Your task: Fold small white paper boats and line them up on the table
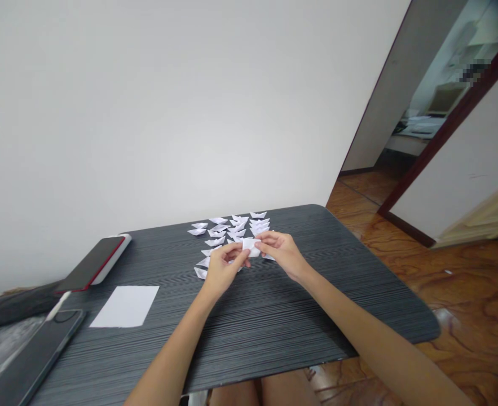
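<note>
Between my two hands is a small folded piece of white paper (251, 246), held up above the dark table. My left hand (227, 264) pinches its left side between thumb and fingers. On the right side, the thumb and fingers of my right hand (281, 252) grip the same paper. Beyond and below my hands, several white folded paper boats (215, 242) stand in rough rows. Some of those boats are partly hidden behind my hands.
A flat white sheet of paper (126, 306) lies on the dark table (257, 338) to the left. Further left are a phone (41, 355) with a white cable and a dark, red-edged case (96, 262). A white wall (168, 113) rises behind the table.
</note>
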The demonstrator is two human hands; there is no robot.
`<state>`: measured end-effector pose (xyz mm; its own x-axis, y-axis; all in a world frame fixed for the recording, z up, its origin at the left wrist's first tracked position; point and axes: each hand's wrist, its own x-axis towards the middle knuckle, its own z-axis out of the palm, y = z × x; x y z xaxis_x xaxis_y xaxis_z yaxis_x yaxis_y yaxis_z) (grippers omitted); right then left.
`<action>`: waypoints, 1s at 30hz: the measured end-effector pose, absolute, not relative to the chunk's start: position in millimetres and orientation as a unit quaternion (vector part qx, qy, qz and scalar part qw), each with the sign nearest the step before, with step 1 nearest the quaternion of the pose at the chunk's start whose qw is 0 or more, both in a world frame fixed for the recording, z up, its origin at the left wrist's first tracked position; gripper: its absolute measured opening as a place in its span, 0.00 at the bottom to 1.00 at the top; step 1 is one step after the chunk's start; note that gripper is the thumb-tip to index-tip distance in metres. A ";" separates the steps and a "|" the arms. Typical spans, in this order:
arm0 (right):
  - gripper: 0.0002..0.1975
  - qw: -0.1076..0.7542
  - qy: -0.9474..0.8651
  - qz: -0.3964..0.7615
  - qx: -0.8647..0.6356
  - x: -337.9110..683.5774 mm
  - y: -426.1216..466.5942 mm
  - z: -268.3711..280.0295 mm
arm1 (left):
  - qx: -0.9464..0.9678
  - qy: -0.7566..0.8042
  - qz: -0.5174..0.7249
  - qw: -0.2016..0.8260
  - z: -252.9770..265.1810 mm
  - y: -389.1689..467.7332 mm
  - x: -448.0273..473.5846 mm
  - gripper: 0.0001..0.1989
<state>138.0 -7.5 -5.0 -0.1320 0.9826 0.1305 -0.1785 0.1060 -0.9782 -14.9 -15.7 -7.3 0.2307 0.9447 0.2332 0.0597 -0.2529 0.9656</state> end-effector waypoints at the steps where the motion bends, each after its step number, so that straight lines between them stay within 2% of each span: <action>1: 0.10 0.534 -0.516 0.545 -0.389 138.0 -7.1 -5.6 | 0.629 0.399 0.475 0.469 -7.4 -15.5 -14.1 0.09; 8: 0.11 0.525 -0.510 0.549 -0.403 138.1 -4.2 -10.6 | 0.603 0.408 0.443 0.523 -8.2 -14.4 -11.4 0.13; 14: 0.10 0.416 -0.560 0.589 -0.408 140.1 -7.5 -8.8 | 0.616 0.444 0.463 0.458 -4.5 -13.8 -13.7 0.11; 21: 0.11 0.460 -0.505 0.615 -0.395 139.5 -4.7 -16.9 | 0.619 0.411 0.410 0.529 -8.9 -15.9 -8.6 0.13; 30: 0.14 0.452 -0.480 0.650 -0.379 138.9 -6.8 -15.7 | 0.622 0.440 0.406 0.505 -6.8 -18.0 -9.2 0.15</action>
<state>138.9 -6.8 -15.7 -0.3038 0.9509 -0.0595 -0.2230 -0.1317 -0.9659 -9.2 -18.0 -6.8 0.2836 0.9569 0.0621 0.1372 -0.1045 0.9850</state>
